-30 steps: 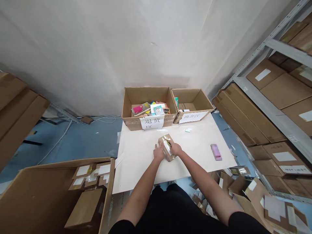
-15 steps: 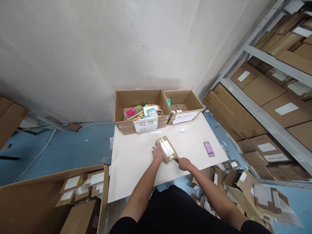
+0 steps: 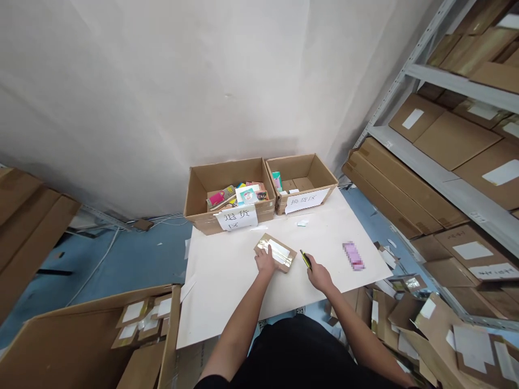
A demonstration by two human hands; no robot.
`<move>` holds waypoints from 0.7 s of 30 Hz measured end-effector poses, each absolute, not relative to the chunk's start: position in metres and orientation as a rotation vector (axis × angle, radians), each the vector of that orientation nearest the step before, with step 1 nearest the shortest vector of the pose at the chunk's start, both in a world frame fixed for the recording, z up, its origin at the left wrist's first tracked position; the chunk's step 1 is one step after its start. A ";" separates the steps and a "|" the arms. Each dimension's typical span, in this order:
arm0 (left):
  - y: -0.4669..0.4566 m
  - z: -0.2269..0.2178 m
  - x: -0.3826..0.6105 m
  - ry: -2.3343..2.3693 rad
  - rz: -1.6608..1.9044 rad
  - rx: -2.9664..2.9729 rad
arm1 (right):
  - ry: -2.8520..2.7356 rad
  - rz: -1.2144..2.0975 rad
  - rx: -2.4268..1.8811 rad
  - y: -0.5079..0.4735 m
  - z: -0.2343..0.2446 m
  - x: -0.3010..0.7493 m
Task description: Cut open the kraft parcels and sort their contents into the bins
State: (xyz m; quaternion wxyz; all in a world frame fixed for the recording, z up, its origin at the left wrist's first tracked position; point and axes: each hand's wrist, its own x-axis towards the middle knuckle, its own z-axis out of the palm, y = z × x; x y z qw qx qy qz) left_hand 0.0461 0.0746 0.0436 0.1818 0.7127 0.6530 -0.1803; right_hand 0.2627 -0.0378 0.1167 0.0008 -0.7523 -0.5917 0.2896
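Gripping box cutter [image 3: 305, 259] at lower centre with your right hand [image 3: 319, 276]; left hand [image 3: 265, 263], fingers apart, on taped carton [image 3: 279, 252].

The left hand [image 3: 265, 262] hides part of the parcel [image 3: 279, 252]; the right hand [image 3: 319, 275] covers one end of the cutter [image 3: 305, 258]. Pixelation blurs the purple item [image 3: 353, 256]. The picture's edge crops the shelf [image 3: 433, 178].

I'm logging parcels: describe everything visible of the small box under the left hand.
The small box is brown, cardboard-looking and oblong, with a white label and shiny tape on top. It looks closed and lies flat, slanted, on the white tabletop. The left hand rests on its left; the right hand is apart.
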 end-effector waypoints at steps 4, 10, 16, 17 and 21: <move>0.091 0.046 0.065 1.763 -0.506 2.185 | -1.534 0.969 -2.259 -0.024 0.113 0.309; 0.090 0.037 0.085 1.469 -0.546 2.248 | -1.031 1.410 -1.918 -0.009 0.073 0.339; 0.065 0.034 0.132 1.820 -0.543 2.055 | -1.014 1.477 -1.890 0.005 0.028 0.336; 0.063 0.035 0.136 1.834 -0.538 2.042 | -1.041 1.474 -1.886 0.008 0.023 0.335; 0.062 0.039 0.139 1.835 -0.535 2.017 | -1.104 1.473 -1.858 0.020 0.010 0.331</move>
